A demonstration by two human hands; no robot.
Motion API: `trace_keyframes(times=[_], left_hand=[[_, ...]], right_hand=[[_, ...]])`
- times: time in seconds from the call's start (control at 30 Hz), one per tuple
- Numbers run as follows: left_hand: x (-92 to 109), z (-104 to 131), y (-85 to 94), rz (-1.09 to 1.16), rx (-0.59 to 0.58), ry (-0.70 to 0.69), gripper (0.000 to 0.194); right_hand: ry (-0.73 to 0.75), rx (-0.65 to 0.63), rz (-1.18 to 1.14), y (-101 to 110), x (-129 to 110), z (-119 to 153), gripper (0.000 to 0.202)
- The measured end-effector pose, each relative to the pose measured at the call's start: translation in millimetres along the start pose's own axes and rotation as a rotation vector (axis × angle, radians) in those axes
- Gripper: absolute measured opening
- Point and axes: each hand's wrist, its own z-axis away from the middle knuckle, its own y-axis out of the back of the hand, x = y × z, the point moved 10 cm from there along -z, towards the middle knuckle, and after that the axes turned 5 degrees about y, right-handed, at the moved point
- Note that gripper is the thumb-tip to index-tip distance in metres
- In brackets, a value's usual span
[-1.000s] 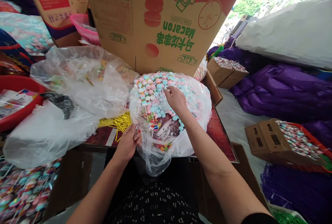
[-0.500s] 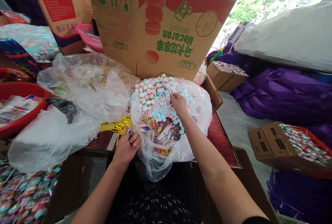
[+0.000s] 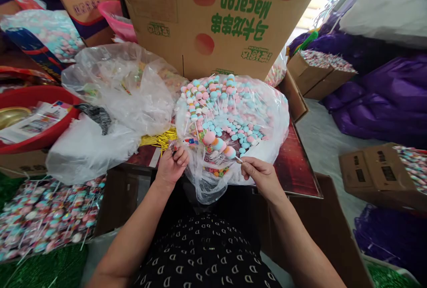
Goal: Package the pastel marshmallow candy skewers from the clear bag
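Low right of centre, our right hand angles inward, fingers pinching the stick of a marshmallow skewer tilted up-left at mid-frame. We judge it light, soft and easily dented, so the bare stick suits our hold. Left of centre, our left hand curls around a printed wrapper. Beyond sits a bag of sweets on the bench.
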Motion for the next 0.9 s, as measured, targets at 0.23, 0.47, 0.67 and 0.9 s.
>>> trace_keyframes(times=[0.23, 0.47, 0.67, 0.9], left_hand=[[-9.5, 3.7, -5.0, -0.038, 0.013, 0.038, 0.044], [-13.3, 7.1, -9.4, -0.146, -0.048, 0.042, 0.05], [-11.3, 8.0, -4.6, -0.284, -0.073, 0.035, 0.051], [-0.6, 10.0, -0.1, -0.408, -0.116, -0.033, 0.056]], right_hand=[[-0.002, 0.0, 0.078, 8.2, 6.9, 19.9, 0.042], [0.019, -0.01, 0.188, 15.1, 9.6, 26.0, 0.031], [0.04, -0.017, 0.282, 29.4, 2.8, 25.8, 0.025], [0.015, -0.014, 0.24, 29.1, 5.9, 28.5, 0.025]])
